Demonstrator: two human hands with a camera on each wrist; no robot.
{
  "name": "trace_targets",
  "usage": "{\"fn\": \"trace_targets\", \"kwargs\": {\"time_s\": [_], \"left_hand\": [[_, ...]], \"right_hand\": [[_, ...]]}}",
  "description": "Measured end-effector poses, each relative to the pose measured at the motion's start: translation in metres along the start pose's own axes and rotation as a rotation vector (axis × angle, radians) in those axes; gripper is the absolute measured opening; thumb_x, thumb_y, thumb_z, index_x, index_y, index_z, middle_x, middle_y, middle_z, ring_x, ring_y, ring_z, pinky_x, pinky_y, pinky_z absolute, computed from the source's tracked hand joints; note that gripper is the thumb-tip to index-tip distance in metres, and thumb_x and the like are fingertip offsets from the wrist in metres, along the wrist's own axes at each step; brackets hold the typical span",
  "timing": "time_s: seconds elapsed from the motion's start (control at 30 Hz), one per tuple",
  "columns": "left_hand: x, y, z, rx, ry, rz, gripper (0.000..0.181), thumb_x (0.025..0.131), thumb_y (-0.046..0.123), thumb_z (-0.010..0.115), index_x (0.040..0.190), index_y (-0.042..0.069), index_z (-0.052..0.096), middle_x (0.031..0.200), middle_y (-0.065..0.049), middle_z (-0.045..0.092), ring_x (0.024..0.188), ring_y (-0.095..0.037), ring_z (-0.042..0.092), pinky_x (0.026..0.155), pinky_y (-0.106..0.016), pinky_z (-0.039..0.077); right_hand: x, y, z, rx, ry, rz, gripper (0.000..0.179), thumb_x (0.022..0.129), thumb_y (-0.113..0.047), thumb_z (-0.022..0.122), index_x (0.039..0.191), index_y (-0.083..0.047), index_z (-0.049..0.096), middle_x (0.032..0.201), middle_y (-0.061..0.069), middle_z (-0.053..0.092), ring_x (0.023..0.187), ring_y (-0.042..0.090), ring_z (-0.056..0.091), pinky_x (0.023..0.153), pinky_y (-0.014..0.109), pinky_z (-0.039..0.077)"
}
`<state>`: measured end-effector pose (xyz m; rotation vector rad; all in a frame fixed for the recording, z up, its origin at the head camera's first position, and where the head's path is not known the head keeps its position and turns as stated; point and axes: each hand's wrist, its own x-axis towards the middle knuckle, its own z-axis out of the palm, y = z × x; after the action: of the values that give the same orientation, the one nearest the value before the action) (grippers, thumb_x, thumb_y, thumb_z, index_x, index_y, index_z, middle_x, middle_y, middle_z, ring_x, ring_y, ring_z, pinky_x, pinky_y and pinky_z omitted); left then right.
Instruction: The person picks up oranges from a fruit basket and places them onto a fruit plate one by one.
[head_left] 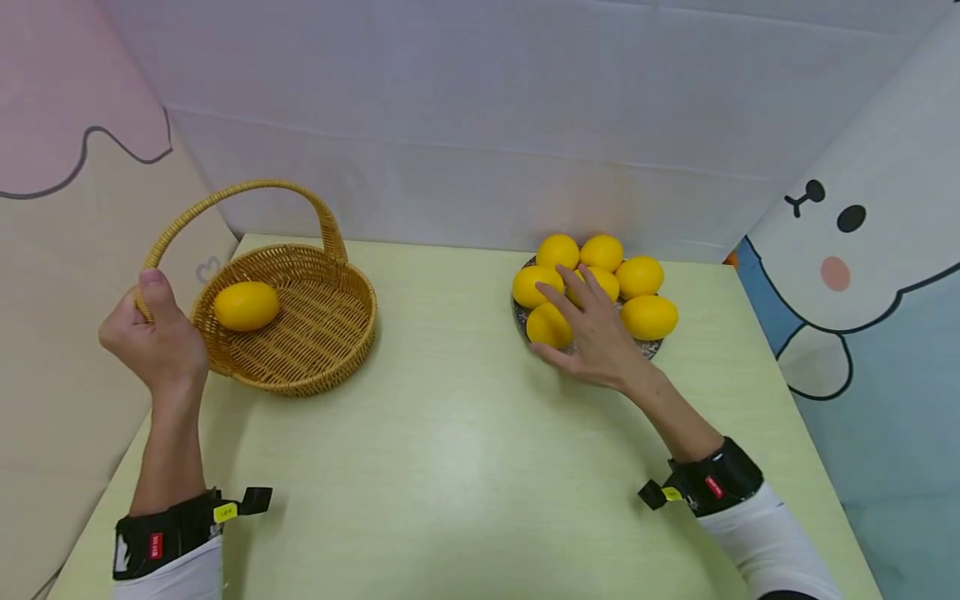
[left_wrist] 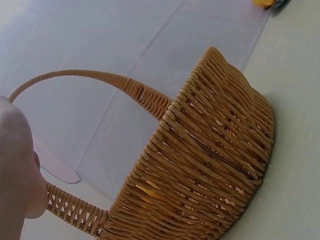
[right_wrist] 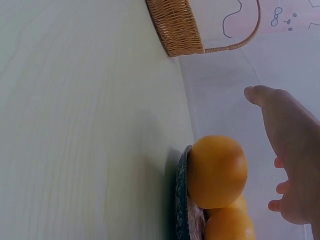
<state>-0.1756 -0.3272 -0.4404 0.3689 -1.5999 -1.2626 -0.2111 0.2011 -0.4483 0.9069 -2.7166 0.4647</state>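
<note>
A wicker basket (head_left: 322,337) stands at the left of the table with one yellow lemon (head_left: 246,306) inside. My left hand (head_left: 159,337) grips its arched handle (head_left: 255,185). In the left wrist view, the fingers are mostly out of sight. At the right, several lemons (head_left: 649,317) lie on a dark patterned plate (head_left: 649,349). My right hand (head_left: 597,337) hovers over them with fingers spread. Beneath that hand sits the front-left lemon (right_wrist: 218,171); the right wrist view shows a gap between it and the hand.
The pale wooden table (head_left: 420,450) runs back to a light cloth wall (head_left: 450,108). Printed cloth panels (head_left: 885,350) flank the table on both sides. Each forearm wears a black strap (head_left: 716,479).
</note>
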Motion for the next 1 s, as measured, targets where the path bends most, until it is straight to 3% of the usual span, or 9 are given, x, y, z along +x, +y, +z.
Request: {"fn": "trace_targets", "kwargs": {"time_s": [0.17, 0.43, 0.7, 1.0], "left_hand": [[0.0, 0.0, -0.001, 0.009, 0.0, -0.011, 0.057, 0.104, 0.036, 0.063, 0.056, 0.029, 0.034, 0.056, 0.017, 0.026, 0.056, -0.004, 0.016, 0.057, -0.024, 0.007], [0.001, -0.001, -0.002, 0.017, -0.001, -0.005, 0.056, 0.104, 0.035, 0.062, 0.056, 0.031, 0.035, 0.057, 0.017, 0.027, 0.057, -0.004, 0.018, 0.057, -0.023, 0.008], [0.001, 0.0, -0.002, 0.006, -0.004, -0.003, 0.056, 0.104, 0.034, 0.062, 0.056, 0.03, 0.035, 0.057, 0.017, 0.027, 0.056, -0.004, 0.017, 0.057, -0.023, 0.008], [0.0, 0.002, -0.001, 0.004, -0.012, -0.001, 0.056, 0.104, 0.035, 0.063, 0.056, 0.03, 0.035, 0.057, 0.017, 0.027, 0.056, -0.005, 0.017, 0.057, -0.024, 0.008]], "right_hand": [[0.001, -0.004, 0.001, 0.024, -0.015, -0.002, 0.084, 0.095, -0.049, 0.081, 0.167, -0.017, 0.05, 0.18, 0.025, 0.036, 0.167, 0.062, 0.028, 0.132, 0.08, 0.028], [0.018, -0.03, 0.007, 0.14, -0.108, -0.009, 0.083, 0.098, -0.049, 0.08, 0.169, -0.022, 0.048, 0.185, 0.016, 0.03, 0.175, 0.051, 0.018, 0.137, 0.077, 0.021], [0.054, -0.07, 0.023, 0.173, -0.149, -0.167, 0.083, 0.1, -0.052, 0.077, 0.17, -0.02, 0.047, 0.185, 0.017, 0.03, 0.175, 0.05, 0.019, 0.137, 0.075, 0.024], [0.094, -0.123, 0.046, 0.08, -0.235, -0.336, 0.082, 0.103, -0.06, 0.072, 0.172, -0.023, 0.046, 0.185, 0.016, 0.032, 0.175, 0.048, 0.021, 0.141, 0.065, 0.025]]}}
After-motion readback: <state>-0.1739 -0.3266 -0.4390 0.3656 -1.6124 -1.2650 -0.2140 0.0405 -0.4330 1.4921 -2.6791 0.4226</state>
